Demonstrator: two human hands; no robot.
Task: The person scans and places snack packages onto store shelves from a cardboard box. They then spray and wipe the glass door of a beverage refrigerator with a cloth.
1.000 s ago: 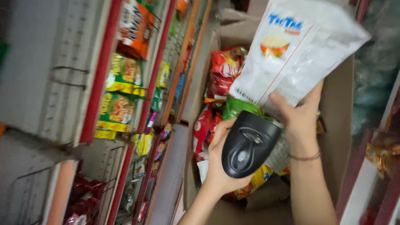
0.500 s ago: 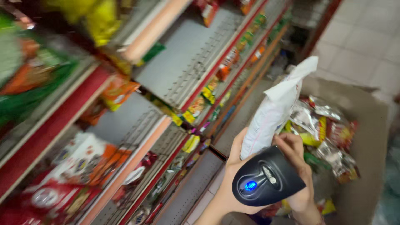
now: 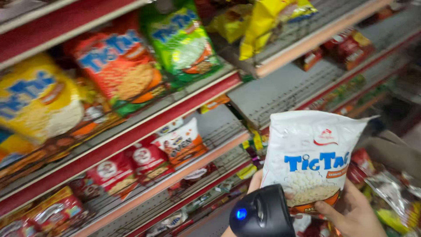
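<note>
Right hand (image 3: 355, 213) fingers clamped on white snack bag (image 3: 309, 160), upright; left hand (mostly hidden) wraps black scanner (image 3: 262, 215), just below-left, touching the bag.

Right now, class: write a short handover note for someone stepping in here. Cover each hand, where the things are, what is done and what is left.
Left hand: mostly hidden behind the black handheld scanner, which it appears to hold; its blue light is on.
Right hand: fingers grip the white snack bag at its lower edge, upright, front to the camera.
Shelves: stocked with orange, green and yellow bags.
Done: bag lifted beside the scanner.
Left: bag not yet on a shelf; whether it was scanned cannot be told.
</note>
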